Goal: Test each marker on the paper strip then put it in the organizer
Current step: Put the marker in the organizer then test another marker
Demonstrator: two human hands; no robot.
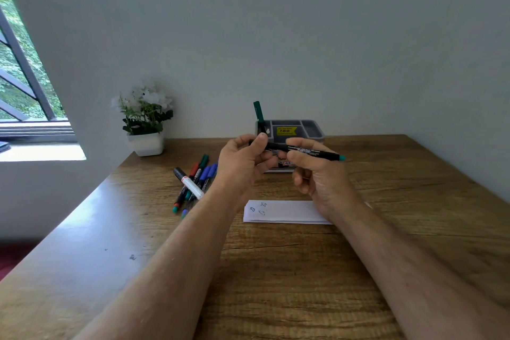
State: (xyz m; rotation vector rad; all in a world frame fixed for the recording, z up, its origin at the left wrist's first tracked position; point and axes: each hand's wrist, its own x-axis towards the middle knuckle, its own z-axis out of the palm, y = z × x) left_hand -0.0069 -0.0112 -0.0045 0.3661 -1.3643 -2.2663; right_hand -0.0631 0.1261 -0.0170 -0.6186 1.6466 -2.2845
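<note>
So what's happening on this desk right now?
A person holds a black marker level above the table, the left hand gripping its cap end and the right hand its barrel. The paper strip below already has a few marks. One green marker stands in the organizer, and a pile of markers lies to the left. A potted plant sits by the wall.

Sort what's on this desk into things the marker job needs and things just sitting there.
Needed: the marker held in the left hand and right hand; the pile of markers; the paper strip; the organizer with one green marker already in it.

Just sitting there: the potted plant.
</note>
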